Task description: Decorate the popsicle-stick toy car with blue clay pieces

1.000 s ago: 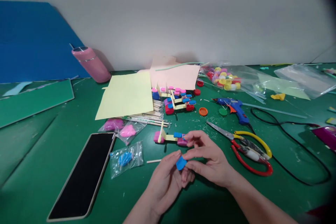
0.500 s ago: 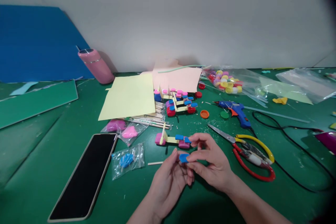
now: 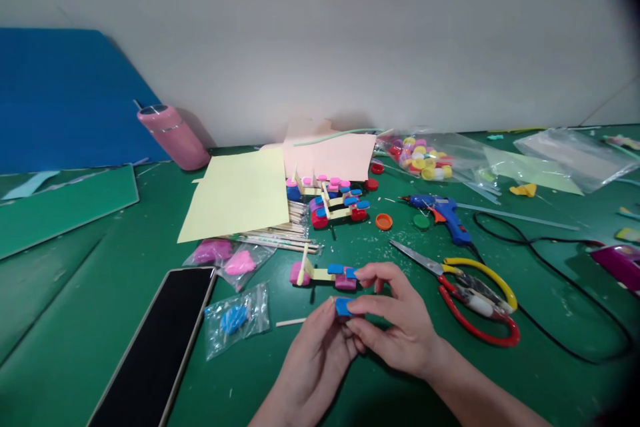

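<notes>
A small flat piece of blue clay point(image 3: 343, 307) is between my two hands. My right hand point(image 3: 395, 313) pinches its right side between thumb and fingers, with the index finger lifted near the toy. My left hand point(image 3: 320, 353), palm up with curled fingers, presses its thumb against the piece's left edge. Just beyond my fingers stands a small stick-built toy vehicle point(image 3: 324, 274) with pink wheels and blue pads on top. In front of the phone, a clear zip bag point(image 3: 237, 320) holds more blue clay. A short white stick point(image 3: 290, 323) lies beside my left hand.
Finished-looking toy vehicles point(image 3: 340, 213) stand behind. To the right lie open scissors point(image 3: 475, 300), a blue glue gun point(image 3: 445, 213) with its cord, and bottle caps point(image 3: 384, 221). A phone point(image 3: 155, 347), yellow sheet point(image 3: 235, 193) and pink tumbler point(image 3: 175, 137) are left.
The blue clay piece has turned a little between my fingers, and my left thumb now rests against it. The whole view has shifted slightly.
</notes>
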Motion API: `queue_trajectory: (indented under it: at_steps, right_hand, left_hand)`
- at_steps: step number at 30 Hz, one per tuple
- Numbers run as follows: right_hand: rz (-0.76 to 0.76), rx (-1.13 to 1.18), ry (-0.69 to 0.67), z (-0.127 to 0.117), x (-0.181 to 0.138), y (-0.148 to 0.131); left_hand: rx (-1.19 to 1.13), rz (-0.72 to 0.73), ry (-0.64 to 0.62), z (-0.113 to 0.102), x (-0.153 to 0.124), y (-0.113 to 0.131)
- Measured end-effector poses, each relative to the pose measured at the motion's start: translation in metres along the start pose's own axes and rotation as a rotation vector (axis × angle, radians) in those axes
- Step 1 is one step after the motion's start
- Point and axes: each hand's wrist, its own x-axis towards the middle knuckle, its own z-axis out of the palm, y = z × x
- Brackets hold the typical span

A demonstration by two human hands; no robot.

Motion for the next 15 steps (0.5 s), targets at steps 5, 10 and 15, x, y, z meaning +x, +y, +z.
queue_trajectory:
  at_steps: [5, 10, 15]
  right_hand:
    - [-0.013, -0.046, 0.005, -0.0004, 0.0003, 0.0003]
    - [-0.032, -0.052, -0.01, -0.0021, 0.0012, -0.0005]
    - [-0.034, -0.037, -0.021, -0.0028, 0.0024, -0.0021]
  left_hand:
    - [0.043, 0.007, 0.009, -0.001, -0.0018, -0.0019]
    - [0.05, 0.002, 0.017, -0.0018, -0.0027, -0.0022]
    - [0.054, -0.001, 0.02, 0.0003, -0.0013, -0.0006]
